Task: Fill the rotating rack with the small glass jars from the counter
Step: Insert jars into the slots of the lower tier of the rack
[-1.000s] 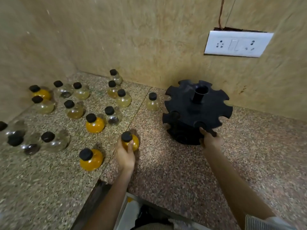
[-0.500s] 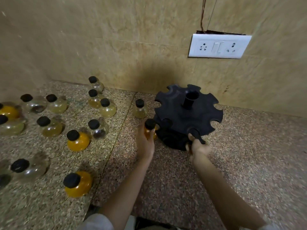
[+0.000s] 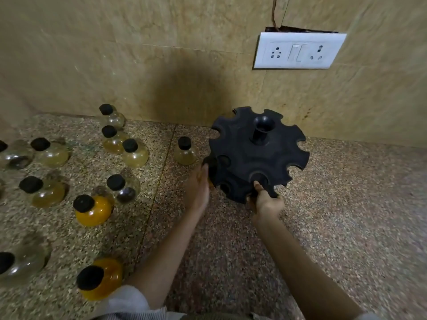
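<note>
The black rotating rack stands on the speckled counter near the wall, with notched tiers and a centre post. My right hand grips its front edge, thumb on top. My left hand presses a small orange jar against the rack's left side; the hand and rack hide most of the jar, and I cannot tell whether it sits in a notch. Several round glass jars with black caps stand on the counter to the left, among them a pale one beside the rack and orange ones.
A tiled wall runs close behind the rack, with a white socket plate above it. The counter stretches bare to the right of the rack. A seam in the stone runs between the jars and the rack.
My left hand lifted an orange jar from the counter and carried it right to the rack's left side. My right hand kept its hold on the rack's edge.
</note>
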